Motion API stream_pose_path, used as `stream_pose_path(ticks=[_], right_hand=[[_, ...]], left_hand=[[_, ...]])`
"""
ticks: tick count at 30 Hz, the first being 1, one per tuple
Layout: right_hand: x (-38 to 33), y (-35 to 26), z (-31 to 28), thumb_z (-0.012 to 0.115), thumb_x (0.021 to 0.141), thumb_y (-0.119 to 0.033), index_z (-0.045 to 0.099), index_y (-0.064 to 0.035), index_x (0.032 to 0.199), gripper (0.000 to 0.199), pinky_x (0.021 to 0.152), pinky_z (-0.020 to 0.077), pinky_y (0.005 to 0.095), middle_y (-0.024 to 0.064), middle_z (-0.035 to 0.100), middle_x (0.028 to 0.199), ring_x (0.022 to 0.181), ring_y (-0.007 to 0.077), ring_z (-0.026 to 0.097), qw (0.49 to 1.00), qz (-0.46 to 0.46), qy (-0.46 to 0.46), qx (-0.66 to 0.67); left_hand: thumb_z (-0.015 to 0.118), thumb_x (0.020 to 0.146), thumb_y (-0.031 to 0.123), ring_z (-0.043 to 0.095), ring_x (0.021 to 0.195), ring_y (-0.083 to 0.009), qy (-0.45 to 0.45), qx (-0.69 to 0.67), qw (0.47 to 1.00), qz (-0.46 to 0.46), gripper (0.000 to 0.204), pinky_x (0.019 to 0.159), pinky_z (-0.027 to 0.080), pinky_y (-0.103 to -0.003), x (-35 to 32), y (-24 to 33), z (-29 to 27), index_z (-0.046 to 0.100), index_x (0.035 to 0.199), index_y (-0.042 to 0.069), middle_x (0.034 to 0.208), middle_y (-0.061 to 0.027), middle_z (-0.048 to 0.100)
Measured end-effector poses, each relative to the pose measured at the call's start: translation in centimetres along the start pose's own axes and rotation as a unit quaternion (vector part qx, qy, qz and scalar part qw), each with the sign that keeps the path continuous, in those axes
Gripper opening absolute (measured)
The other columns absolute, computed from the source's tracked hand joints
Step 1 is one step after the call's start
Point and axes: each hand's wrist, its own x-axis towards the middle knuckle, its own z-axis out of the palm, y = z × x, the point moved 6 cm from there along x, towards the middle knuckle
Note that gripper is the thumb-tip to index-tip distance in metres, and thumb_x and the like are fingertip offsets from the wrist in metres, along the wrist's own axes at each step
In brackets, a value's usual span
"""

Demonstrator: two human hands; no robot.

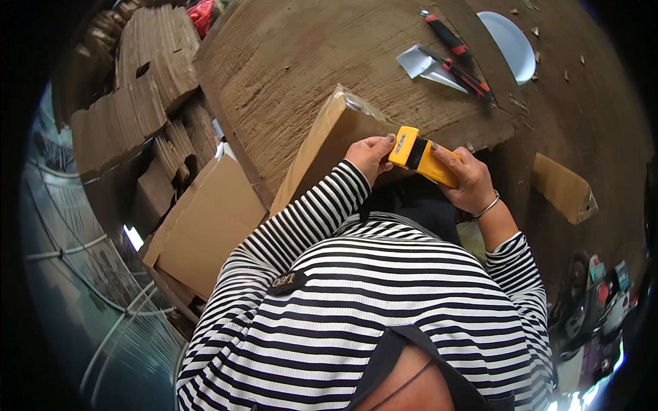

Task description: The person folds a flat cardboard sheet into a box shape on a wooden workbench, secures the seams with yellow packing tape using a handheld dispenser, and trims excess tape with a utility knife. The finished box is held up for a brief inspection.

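Yellow plastic, crossed by a black band, makes up the tool [433,164] between your two hands, held out in front of your body just over the near edge of the table [301,41]. Your right hand [469,179] is clamped on its right end, thumb lying along the upper face; the fingers below are mostly hidden. Your left hand [371,156] pinches the other end, thumb tip against the yellow edge. You wear a bracelet [488,205] on your right wrist and a black-and-white striped top [384,274].

Just beside your left hand a tilted carton [327,130] shows clear tape along its upper end; you can't tell from this view what it rests on. Farther up on the tabletop, toward your right, lie a black-and-red handle [447,34], red-and-black pliers [467,78] and a pale sheet [415,61], near one another. Past the table's right edge you have a white plate [510,48], partly hidden by that edge, and nearer you a cardboard piece [563,189] on the floor.

On your left, a brown panel [209,222] leans beside the table, with stacked cardboard [133,123] beyond it and clear sheeting [75,308] at the far side.
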Motion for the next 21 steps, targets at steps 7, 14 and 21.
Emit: stream_pose_path(ticks=[7,14,21], right_hand=[[7.4,1.7,-2.3,0.076,0.061,0.0,0.057,-0.016,0.128,0.071,0.07,0.0502,0.0324,0.01,0.056,0.085,0.074,0.0284,0.059,0.988,-0.041,-0.097,0.112],[14.7,7.3,0.7,0.064,0.068,0.011,0.053,-0.005,0.131,0.066,0.102,0.0393,0.0273,0.0113,0.056,0.129,0.117,0.0187,0.054,0.933,0.04,-0.187,0.305],[18.7,7.6,4.1,0.064,0.072,0.008,0.051,-0.0048,0.132,0.063,0.103,0.0392,0.0275,0.01,0.053,0.134,0.119,0.016,0.053,0.914,0.027,-0.24,0.327]], left_hand=[[0.058,0.093,0.016,0.054,0.061,-0.011,0.107,-0.009,0.981,0.16,0.016,0.056,0.047,-0.025,-1.3,6.7,-4.2,0.061,0.09,0.0,0.072,-0.003,0.06],[0.047,0.099,0.026,0.05,0.06,-0.0136,0.207,-0.224,0.947,0.103,0.028,0.051,0.044,-0.026,-0.6,9.6,-12.6,0.061,0.093,0.002,0.069,-0.0028,0.053],[0.077,0.079,0.021,0.046,0.046,-0.0096,0.364,0.06,0.911,0.184,0.028,0.04,0.04,-0.023,0.4,10.8,-16.6,0.053,0.077,0.007,0.059,-0.0007,0.053]])
